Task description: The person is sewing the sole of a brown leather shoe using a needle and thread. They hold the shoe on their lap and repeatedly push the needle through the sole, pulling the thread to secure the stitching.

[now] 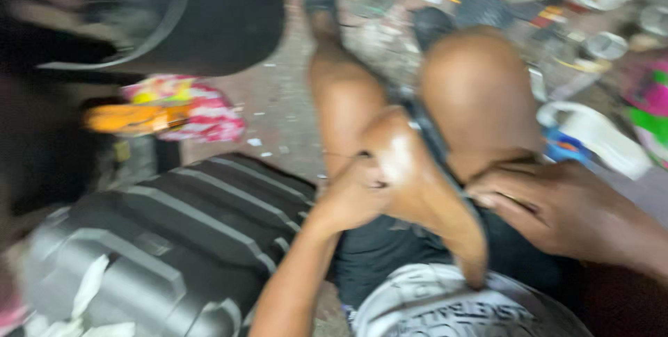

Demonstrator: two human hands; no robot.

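Note:
The view is blurred by motion. A tan leather shoe (417,184) with a dark sole edge lies across my lap, between my bare knees. My left hand (351,194) grips its left side. My right hand (550,208) is closed against its right side, by the dark sole strip. The toe end of the shoe points down toward my grey printed shirt (445,306).
A black ribbed hard case (167,239) lies at the lower left with white scraps on it. Above it are a large black rounded object (209,10), a pink patterned bag (188,107) and an orange item (132,118). A white jug (598,135) and cluttered tins stand at the right on the gritty floor (278,100).

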